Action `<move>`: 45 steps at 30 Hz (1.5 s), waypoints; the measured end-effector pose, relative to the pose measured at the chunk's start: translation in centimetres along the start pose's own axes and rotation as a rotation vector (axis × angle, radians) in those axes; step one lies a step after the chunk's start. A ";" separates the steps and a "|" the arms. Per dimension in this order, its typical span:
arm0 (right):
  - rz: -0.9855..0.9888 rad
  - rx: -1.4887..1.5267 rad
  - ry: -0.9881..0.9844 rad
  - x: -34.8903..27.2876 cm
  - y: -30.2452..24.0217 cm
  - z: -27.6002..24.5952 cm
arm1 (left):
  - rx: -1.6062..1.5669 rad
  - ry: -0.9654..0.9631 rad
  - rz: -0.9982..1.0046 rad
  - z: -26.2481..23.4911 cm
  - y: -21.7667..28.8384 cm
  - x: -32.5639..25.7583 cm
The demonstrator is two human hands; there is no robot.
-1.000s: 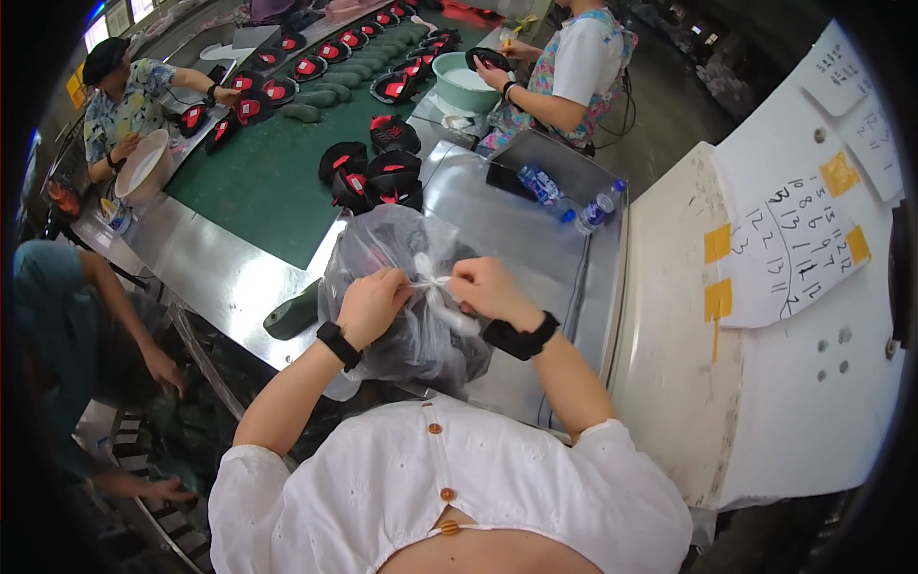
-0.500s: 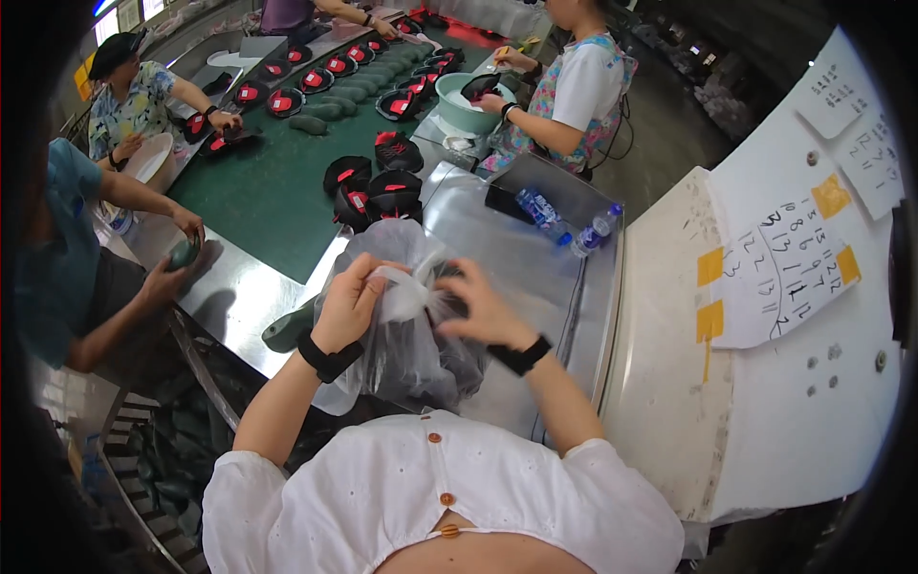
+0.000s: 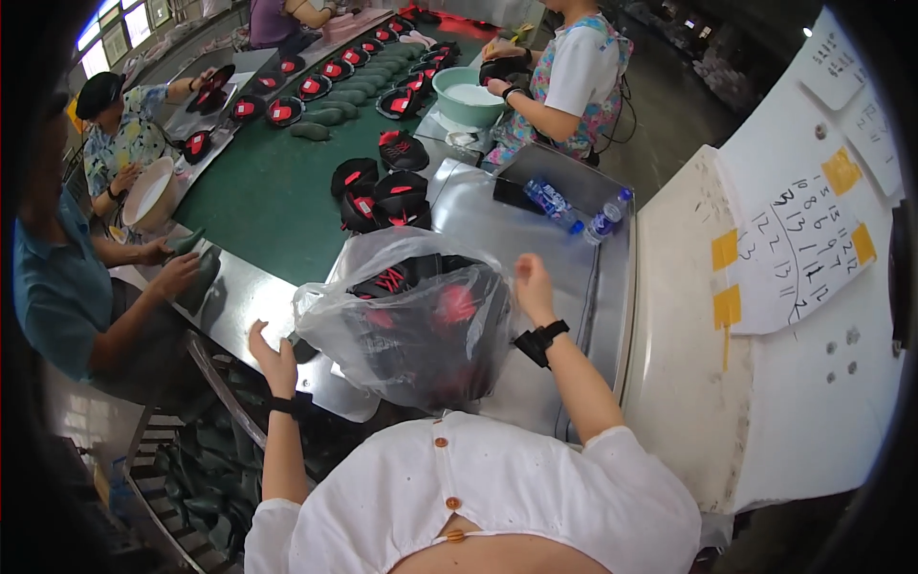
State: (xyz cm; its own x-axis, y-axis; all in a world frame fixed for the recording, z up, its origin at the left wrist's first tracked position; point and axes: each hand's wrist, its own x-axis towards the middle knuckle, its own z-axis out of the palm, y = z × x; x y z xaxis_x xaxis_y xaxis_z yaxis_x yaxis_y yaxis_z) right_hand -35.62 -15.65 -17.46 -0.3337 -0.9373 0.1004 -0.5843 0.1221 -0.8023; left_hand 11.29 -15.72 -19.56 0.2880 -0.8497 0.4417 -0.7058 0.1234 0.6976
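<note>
In front of me a clear plastic bag [image 3: 330,330] stands with its mouth spread open on the metal table. Black shoe uppers with red parts [image 3: 406,277] fill it, partly veiled by the film. My left hand [image 3: 274,362] is at the left of the bag, fingers apart and thumb raised, with nothing in it. At the bag's right side my right hand [image 3: 533,287] is raised beside the rim, fingers loosely bent and apparently holding nothing. Just beyond the bag is a pile of black and red shoe uppers [image 3: 382,196].
Two plastic bottles [image 3: 553,205] lie right on the metal table [image 3: 469,206]. Behind, a green work surface [image 3: 258,206] carries rows of uppers and green shoe lasts [image 3: 359,86]. Co-workers [image 3: 72,277] work left and beyond, one by a green basin [image 3: 469,100]. A white board [image 3: 765,383] stands right.
The gathered bag top has been opened out, exposing the uppers. Both my hands have moved apart to its sides. The co-worker at left now handles two green lasts.
</note>
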 end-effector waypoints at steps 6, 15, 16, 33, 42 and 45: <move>-0.855 -0.467 -0.161 -2.5 -15.0 0.0 | -0.030 -0.618 0.594 -3.0 18.0 2.6; -0.224 -0.253 -0.601 -8.1 -16.7 -4.6 | -0.138 -0.558 1.009 -5.3 16.2 0.3; -0.215 -0.251 -0.600 -8.5 -15.4 -5.3 | -0.172 -0.637 1.024 -6.1 15.4 -0.6; 0.318 -0.163 -0.396 -6.1 1.7 -1.3 | 0.054 -0.720 0.045 7.6 -6.2 -5.7; -0.095 0.051 -0.010 -5.1 -13.4 -2.3 | -0.116 -0.701 0.439 -1.9 9.0 2.5; -0.352 -0.573 -0.201 -4.0 -15.8 4.0 | -0.183 -0.931 0.520 0.8 10.3 4.6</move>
State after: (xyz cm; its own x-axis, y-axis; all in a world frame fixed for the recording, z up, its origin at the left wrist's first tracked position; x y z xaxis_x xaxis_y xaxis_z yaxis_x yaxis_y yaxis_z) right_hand -22.11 -15.13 -7.49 0.0576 -0.9882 0.1423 -0.9488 -0.0986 -0.3002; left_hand 4.83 -18.77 -10.85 -0.6786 -0.7169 0.1600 -0.4694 0.5907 0.6562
